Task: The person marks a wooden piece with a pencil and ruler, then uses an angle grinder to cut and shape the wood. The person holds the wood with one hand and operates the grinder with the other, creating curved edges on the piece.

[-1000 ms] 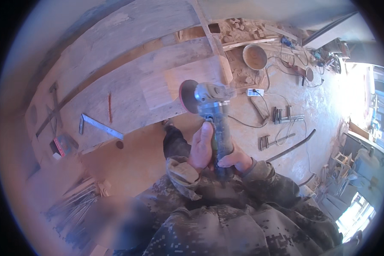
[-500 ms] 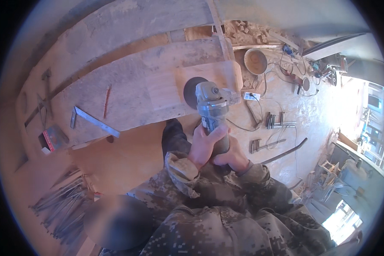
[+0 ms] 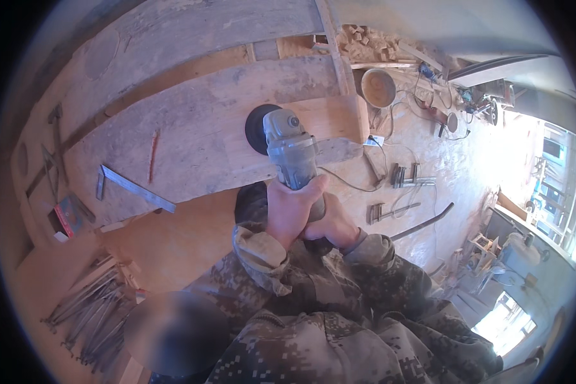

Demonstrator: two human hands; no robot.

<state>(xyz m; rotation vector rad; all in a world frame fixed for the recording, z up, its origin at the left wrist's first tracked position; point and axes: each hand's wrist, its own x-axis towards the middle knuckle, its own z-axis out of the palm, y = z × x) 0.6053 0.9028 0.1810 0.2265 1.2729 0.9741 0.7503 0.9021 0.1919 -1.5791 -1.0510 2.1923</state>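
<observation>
Left hand (image 3: 289, 211) and right hand (image 3: 331, 224) gripping grey angle grinder (image 3: 291, 153), disc against wooden plank (image 3: 192, 128)

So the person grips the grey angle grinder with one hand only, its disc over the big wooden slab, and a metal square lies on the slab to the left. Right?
Not quite: the head view shows both hands, left hand and right hand, gripping the grey angle grinder. Its disc is over the wooden slab, and the metal square lies to the left.
</observation>
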